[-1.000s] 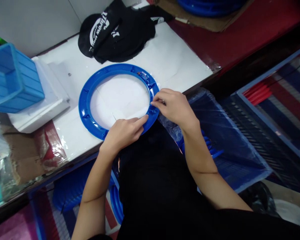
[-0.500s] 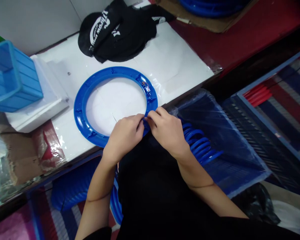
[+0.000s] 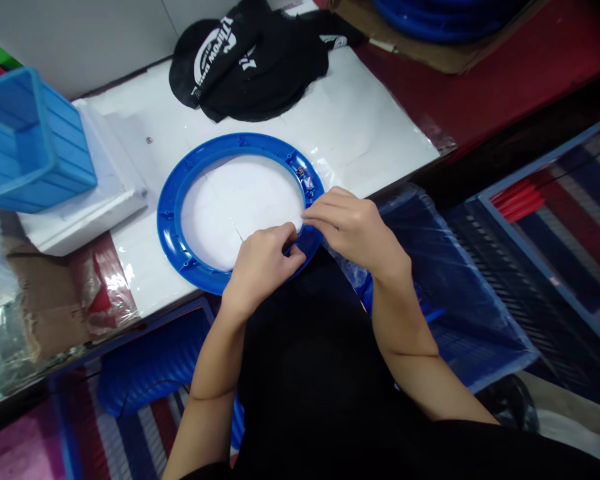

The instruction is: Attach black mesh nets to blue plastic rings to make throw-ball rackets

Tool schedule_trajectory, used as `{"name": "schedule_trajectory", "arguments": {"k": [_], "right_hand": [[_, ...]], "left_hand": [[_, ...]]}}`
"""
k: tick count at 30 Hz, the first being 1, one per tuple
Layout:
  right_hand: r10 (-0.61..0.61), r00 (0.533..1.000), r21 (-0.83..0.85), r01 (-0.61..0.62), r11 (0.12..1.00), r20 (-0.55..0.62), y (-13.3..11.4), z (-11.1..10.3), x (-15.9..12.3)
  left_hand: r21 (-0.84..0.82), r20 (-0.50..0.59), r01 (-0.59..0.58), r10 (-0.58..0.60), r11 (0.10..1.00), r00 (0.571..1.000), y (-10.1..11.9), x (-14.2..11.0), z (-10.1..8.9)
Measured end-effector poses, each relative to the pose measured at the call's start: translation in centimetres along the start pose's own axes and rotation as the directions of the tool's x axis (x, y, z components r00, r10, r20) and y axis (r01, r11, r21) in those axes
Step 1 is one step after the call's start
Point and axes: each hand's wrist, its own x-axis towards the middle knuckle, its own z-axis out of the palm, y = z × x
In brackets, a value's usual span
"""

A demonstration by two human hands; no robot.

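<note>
A blue plastic ring [image 3: 169,227] with a channel and small posts lies on the white tabletop, its near edge by the table's front. Small dark and shiny parts [image 3: 306,183] sit in the channel at its right. My left hand [image 3: 265,263] grips the near-right part of the ring, thumb and forefinger curled over the rim. Just beside it, my right hand [image 3: 353,223] is pinched over the ring's right inner edge. Whatever is between its fingertips is too small to make out.
Black fabric pieces with white print [image 3: 260,67] lie behind the ring. To the left, a light-blue bin [image 3: 65,147] stands on a white foam block [image 3: 115,200]. Below the table edge at right is a plastic-lined blue crate [image 3: 470,320]. Blue rings [image 3: 445,20] sit on cardboard at the back right.
My right hand moved down to meet my left at the ring's near edge, then rose away to the right. The ring turned slightly clockwise at first. My left hand stays on the rim.
</note>
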Motion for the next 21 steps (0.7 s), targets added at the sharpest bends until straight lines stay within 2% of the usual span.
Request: {"name": "schedule_trajectory", "arguments": {"k": [5, 8, 11, 15, 18, 21], "right_hand": [[0.031, 0.999, -0.014, -0.031, 0.999, -0.026, 0.8, 1.4, -0.5], [0.069, 0.996, -0.065, -0.073, 0.995, -0.057, 0.3, 2.0, -1.2], [0.137, 0.988, -0.092, -0.144, 0.985, -0.071, -0.8, 2.5, -1.6], [0.223, 0.972, -0.090, -0.230, 0.969, -0.079, -2.3, 3.0, -1.9], [0.244, 0.966, -0.063, -0.249, 0.966, -0.084, -3.0, 2.9, -2.3], [0.249, 0.963, 0.038, -0.246, 0.969, -0.100, -3.1, 2.1, -2.9]], "left_hand": [[-0.025, 0.002, -0.005, 0.005, 1.000, 1.000, -0.3, 0.0, 0.2], [-0.034, 0.018, -0.034, 0.035, 0.999, 0.999, -0.7, -0.2, -0.3], [-0.060, 0.086, -0.051, 0.056, 0.997, 0.995, -0.7, -0.3, -0.9], [0.042, 0.083, -0.023, 0.019, 0.999, 0.996, 0.6, 0.0, -0.7], [0.140, 0.071, -0.015, 0.005, 0.990, 0.997, 1.2, 0.2, 0.0], [0.122, 0.077, -0.048, 0.039, 0.991, 0.996, 0.8, 0.1, 0.2]]}}
